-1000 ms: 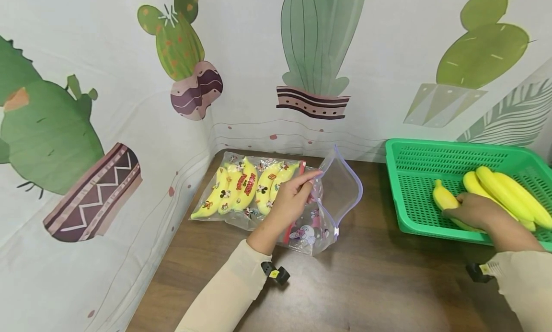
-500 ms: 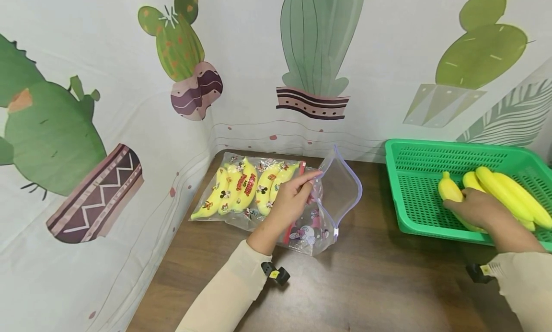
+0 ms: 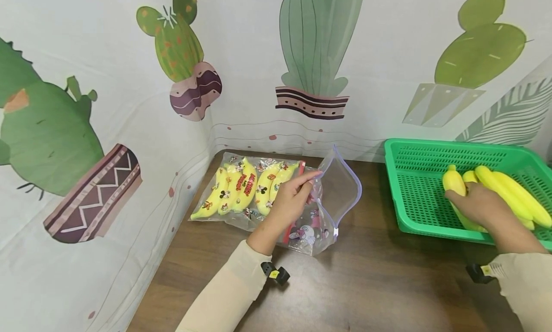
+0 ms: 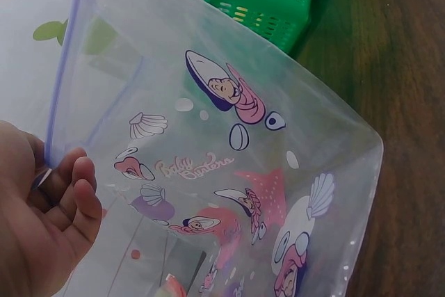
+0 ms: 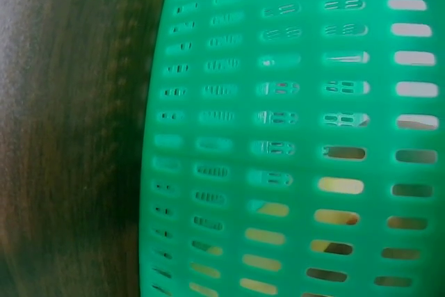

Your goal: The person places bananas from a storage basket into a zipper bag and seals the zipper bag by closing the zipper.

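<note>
My left hand point(image 3: 291, 198) pinches the edge of a clear slider zip bag point(image 4: 243, 116), whose purple-rimmed mouth gapes toward the right. Pink and purple sea-creature prints cover this bag. In the head view my right hand point(image 3: 478, 205) grips a yellow banana point(image 3: 454, 181) inside the green basket point(image 3: 392, 193); its upper end sticks out past the thumb. Several more bananas point(image 3: 511, 193) lie beside that hand. The basket's slotted wall point(image 5: 299, 130) fills most of the right wrist view and hides the right hand, with yellow showing through the slots.
A second printed clear bag point(image 3: 247, 212) with a red closure strip lies at the left, with several bananas point(image 3: 211, 198) inside. It lies partly beneath the left hand and the other bag. The brown wooden table point(image 3: 366, 284) meets a cactus-printed cloth point(image 3: 254, 83) at the back.
In the basket, the right hand has drawn the banana slightly rightward and turned it more upright. The left hand and the zip bag stay in place.
</note>
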Tool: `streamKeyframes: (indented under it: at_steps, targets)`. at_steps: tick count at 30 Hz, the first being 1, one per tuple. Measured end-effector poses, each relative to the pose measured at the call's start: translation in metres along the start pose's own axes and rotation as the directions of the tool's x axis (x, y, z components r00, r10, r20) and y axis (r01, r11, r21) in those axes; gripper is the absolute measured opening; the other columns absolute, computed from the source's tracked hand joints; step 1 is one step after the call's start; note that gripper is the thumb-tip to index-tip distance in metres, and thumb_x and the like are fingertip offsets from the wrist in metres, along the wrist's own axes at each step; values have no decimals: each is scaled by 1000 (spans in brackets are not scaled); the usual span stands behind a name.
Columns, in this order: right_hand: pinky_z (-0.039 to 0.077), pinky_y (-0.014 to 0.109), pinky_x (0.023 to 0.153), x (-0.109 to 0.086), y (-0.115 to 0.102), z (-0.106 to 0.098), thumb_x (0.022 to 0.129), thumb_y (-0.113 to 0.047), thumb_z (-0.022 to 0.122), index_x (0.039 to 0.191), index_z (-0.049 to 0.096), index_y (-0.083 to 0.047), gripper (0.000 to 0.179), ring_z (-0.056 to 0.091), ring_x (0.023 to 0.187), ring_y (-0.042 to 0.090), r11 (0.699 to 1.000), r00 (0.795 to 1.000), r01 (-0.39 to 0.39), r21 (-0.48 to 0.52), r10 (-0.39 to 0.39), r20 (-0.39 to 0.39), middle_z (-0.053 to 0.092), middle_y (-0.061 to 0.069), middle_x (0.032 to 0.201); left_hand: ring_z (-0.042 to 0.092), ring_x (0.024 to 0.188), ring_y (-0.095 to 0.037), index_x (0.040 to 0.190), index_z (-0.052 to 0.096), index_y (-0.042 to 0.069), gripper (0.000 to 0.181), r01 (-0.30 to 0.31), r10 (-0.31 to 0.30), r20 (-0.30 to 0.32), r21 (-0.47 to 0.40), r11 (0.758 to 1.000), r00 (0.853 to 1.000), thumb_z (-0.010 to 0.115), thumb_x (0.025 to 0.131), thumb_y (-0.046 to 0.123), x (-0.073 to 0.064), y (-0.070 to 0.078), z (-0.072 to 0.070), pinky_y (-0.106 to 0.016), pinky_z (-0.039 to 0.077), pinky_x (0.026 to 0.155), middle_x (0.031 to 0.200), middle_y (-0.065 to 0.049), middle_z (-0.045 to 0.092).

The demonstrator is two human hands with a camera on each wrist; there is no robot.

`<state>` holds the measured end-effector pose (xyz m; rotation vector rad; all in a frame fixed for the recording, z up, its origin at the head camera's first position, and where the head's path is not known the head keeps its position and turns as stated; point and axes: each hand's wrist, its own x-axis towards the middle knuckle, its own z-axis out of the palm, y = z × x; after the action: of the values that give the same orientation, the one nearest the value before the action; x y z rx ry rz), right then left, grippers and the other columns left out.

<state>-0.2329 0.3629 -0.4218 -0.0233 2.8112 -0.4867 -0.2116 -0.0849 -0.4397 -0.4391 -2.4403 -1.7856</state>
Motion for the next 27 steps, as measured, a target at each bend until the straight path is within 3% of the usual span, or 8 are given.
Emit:
streamKeyframes:
  at_steps: [4, 8, 12, 21, 27]
  targets:
    - [42, 36, 56, -2, -3, -1, 105, -50, 30, 117, 43, 17, 69, 58, 69, 31, 999, 999, -1, 38, 3, -50, 59, 20, 80, 59, 66, -12, 133, 66, 31, 34, -1, 1, 4, 5, 1000, 1000, 48, 105, 24, 0, 0, 0, -23, 45, 53, 74, -4, 63]
    - [42, 36, 58, -4, -4, -2, 105, -47, 31, 132, 37, 21, 73, 59, 77, 38, 999, 993, -9, 54, 15, -114, 59, 33, 96, 59, 66, -12, 133, 66, 31, 34, 0, 0, 6, 12, 1000, 1000, 48, 105, 25, 0, 0, 0, -24, 44, 52, 74, -3, 63]
    - [42, 37, 59, -4, -4, -1, 105, -46, 31, 138, 28, 25, 78, 58, 82, 42, 998, 990, -14, 69, 24, -138, 56, 39, 106, 60, 66, -12, 133, 66, 31, 34, 3, -3, 6, 16, 1000, 1000, 48, 105, 25, 0, 1, 0, -24, 44, 52, 74, -3, 63]
    - [46, 55, 70, -6, -12, 0, 105, -46, 28, 146, 14, 25, 83, 53, 98, 56, 994, 985, -23, 109, 42, -168, 44, 47, 123, 59, 65, -11, 133, 66, 34, 34, 13, -13, 7, 14, 1000, 1000, 48, 105, 25, -1, 3, 0, -23, 43, 51, 74, -2, 63]
    - [41, 38, 58, -8, -20, 1, 105, -45, 26, 150, 12, 20, 81, 56, 84, 45, 988, 973, -16, 154, 51, -223, 48, 41, 115, 56, 63, -10, 132, 67, 31, 34, -5, 5, 4, 17, 1000, 1000, 47, 105, 23, -1, 3, 0, -23, 39, 48, 72, -2, 60]
